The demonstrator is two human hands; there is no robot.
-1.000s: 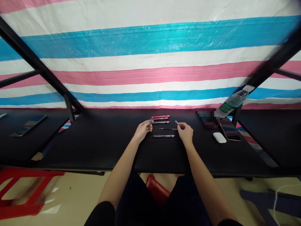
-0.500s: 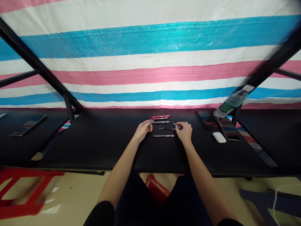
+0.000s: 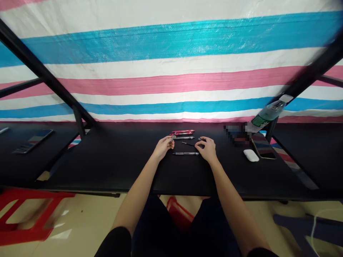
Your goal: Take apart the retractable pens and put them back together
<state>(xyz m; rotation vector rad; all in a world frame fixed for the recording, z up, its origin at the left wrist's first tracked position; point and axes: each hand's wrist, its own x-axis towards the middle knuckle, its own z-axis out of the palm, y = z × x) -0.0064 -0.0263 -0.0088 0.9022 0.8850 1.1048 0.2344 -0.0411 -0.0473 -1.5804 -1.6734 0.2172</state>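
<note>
In the head view, the near clear pen point(image 3: 185, 153) lies crosswise on the black bench point(image 3: 107, 164). To the left of that pen and a little beyond it is the left hand point(image 3: 162, 147), its grip pinching a slim grey pen part point(image 3: 173, 137) that slants up from the fingers. Just beyond the pen's right end is the right hand point(image 3: 207, 148), thumb and finger pinched on the right end of a dark refill point(image 3: 188, 144); a small clear piece point(image 3: 200, 139) shows at the same hand, though how it is held is too small to tell. The refill's free end points left, just past the near clear pen. Farther beyond that pen lie a second clear pen point(image 3: 184, 137) and two pink pens point(image 3: 183, 132), roughly parallel to it. Well to its right are a white case point(image 3: 251, 155), a phone point(image 3: 264, 147) and a bottle point(image 3: 268, 116) with a green label.
</note>
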